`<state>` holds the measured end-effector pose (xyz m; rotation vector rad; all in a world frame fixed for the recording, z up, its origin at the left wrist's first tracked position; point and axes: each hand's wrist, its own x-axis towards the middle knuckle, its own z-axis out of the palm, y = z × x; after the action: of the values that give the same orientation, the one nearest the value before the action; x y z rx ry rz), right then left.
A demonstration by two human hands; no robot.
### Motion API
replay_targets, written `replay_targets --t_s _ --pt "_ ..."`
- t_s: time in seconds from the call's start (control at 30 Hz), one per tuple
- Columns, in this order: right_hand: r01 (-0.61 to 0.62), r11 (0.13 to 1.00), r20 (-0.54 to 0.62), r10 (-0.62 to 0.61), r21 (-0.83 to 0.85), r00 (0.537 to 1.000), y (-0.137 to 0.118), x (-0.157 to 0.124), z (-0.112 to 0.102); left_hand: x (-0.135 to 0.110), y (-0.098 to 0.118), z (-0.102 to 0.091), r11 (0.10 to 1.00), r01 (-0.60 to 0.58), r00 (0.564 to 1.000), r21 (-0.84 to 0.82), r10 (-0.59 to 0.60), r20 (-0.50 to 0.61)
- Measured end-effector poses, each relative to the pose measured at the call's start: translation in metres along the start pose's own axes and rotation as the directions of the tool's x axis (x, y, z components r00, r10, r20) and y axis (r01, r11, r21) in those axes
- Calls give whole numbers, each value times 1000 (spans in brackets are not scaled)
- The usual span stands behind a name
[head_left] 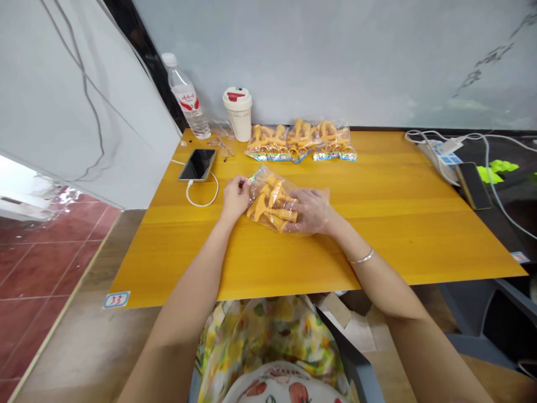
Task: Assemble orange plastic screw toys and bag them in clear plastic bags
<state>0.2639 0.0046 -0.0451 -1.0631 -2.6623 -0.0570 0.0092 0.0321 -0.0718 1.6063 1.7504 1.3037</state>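
Observation:
A clear plastic bag (pixel 272 201) of orange moulded pieces lies on the yellow wooden table (pixel 377 246), near its middle. My left hand (pixel 235 197) pinches the bag's upper left corner between fingers and thumb. My right hand (pixel 312 210) grips the bag's right side, with a layer of clear plastic over the fingers. Behind them stands a row of sealed bags (pixel 300 141) holding similar orange pieces, out of reach of neither hand's fingers but not touching them.
A smartphone (pixel 198 164) on a white charging cable (pixel 205 193) and a pair of glasses (pixel 221 146) lie at back left. A water bottle (pixel 187 95) and a white lidded cup (pixel 238 113) stand behind them. Cables and a dark phone-like slab (pixel 473 186) lie at right.

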Motion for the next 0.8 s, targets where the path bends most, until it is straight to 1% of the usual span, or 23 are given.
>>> replay_targets --t_s 0.1,0.17,0.33,0.4,0.5,0.63,0.8 --pt "3 1000 -10 -3 18 1000 0 -2 -4 1 2 -5 1000 -5 1000 -20 5 -24" --pt "12 999 -1 -12 30 1000 2 -3 -7 3 1 -8 999 -13 998 -32 11 -60" --pt "-18 1000 81 17 11 997 5 -5 -10 13 -13 -17 994 -10 979 -112 -13 -203" --pt "-27 1000 97 26 11 995 4 -4 -10 17 -18 -19 990 2 971 -139 -36 -238" --pt "-39 999 85 38 18 996 2 -2 -9 18 -23 -16 988 29 975 -151 -62 -215" --pt "-42 998 51 39 47 998 -2 0 -4 16 -24 -12 993 46 980 -106 -66 -187" --pt "-148 988 -55 150 42 987 -2 2 9 15 -21 -10 994 41 979 -100 -60 -193"
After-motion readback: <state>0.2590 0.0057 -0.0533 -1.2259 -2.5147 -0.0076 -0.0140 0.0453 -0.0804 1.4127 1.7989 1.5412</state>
